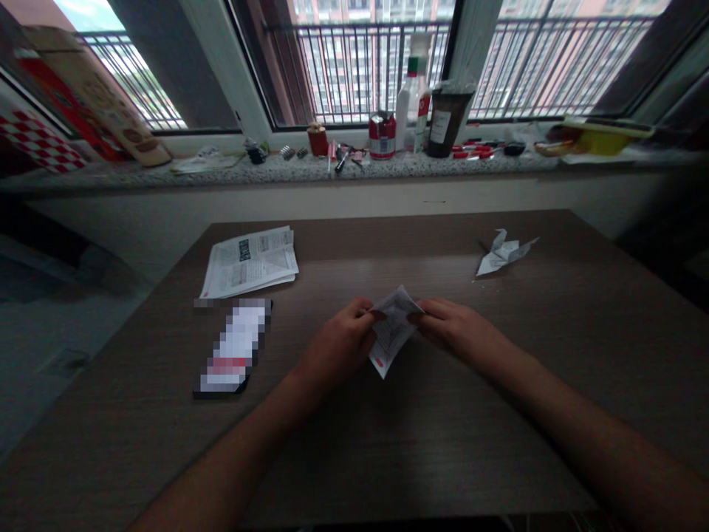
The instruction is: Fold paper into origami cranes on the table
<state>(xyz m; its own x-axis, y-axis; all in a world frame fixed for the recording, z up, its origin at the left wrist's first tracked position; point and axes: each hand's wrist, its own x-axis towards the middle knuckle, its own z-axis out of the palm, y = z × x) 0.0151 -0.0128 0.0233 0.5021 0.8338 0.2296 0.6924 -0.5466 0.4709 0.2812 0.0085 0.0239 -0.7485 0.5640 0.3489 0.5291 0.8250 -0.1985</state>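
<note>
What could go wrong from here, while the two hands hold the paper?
The folded paper looks thin, so it might tear if the left hand and right hand pull its side corners apart. The paper crane sits on the table beyond the right hand; a careless reach could crush it.

Head cam: fwd/dwn over desk [421,451].

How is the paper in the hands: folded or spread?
Folded: the paper makes a compact diamond, held between the left hand and the right hand.
</note>
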